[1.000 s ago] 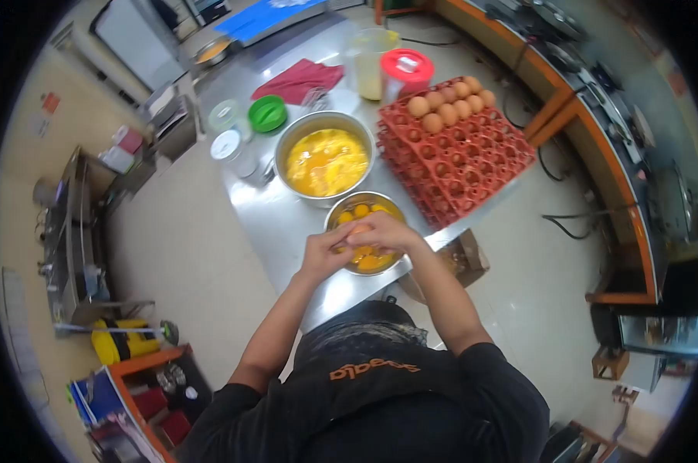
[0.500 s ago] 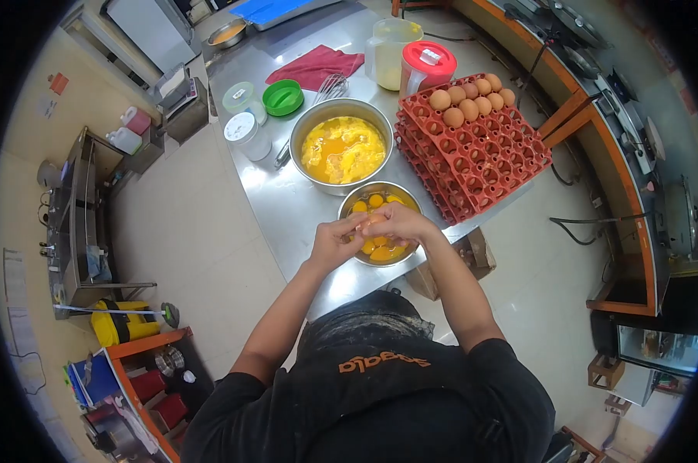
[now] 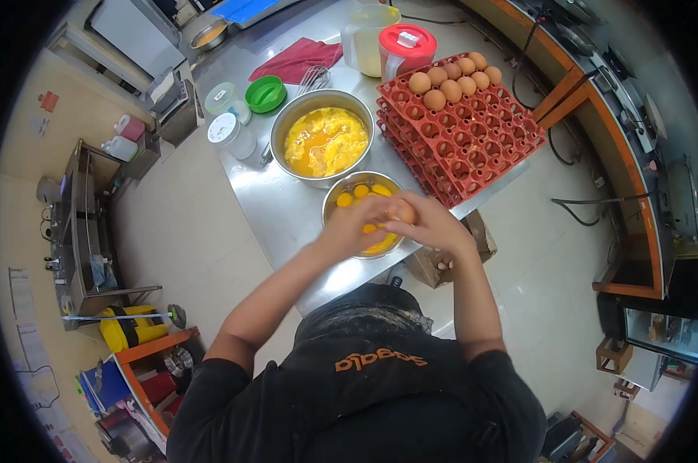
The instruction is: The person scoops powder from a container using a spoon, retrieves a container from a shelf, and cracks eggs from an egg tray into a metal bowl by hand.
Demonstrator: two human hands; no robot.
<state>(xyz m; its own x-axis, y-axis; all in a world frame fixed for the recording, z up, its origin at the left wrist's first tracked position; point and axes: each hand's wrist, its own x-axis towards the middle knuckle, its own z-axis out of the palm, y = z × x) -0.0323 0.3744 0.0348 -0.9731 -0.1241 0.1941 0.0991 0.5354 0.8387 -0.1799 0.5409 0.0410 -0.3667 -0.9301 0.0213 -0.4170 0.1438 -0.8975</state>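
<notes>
Over the right rim of a small metal bowl (image 3: 328,199), my right hand (image 3: 439,225) is closed around a brown eggshell (image 3: 402,213). Whether the shell is whole or cracked, I cannot tell. My left hand (image 3: 354,225) is above the same bowl, blurred, its fingertips up against or very near the shell. Several yellow yolks (image 3: 344,200) lie in the bowl, partly hidden by my hands. Just behind it stands a larger metal pot (image 3: 275,133) with beaten yellow egg (image 3: 326,147) inside.
Stacked red egg trays (image 3: 472,147) stand to the right, with several brown eggs (image 3: 444,73) at the far end. Behind the pot are a whisk (image 3: 315,79), green lid (image 3: 265,93), red cloth (image 3: 296,60) and red-lidded jug (image 3: 407,50). A cardboard box (image 3: 434,266) with shells is below the table edge.
Both hands were together over the bowl's middle with an egg between their fingers. My right hand has shifted to the bowl's right rim with the shell; the view has moved slightly.
</notes>
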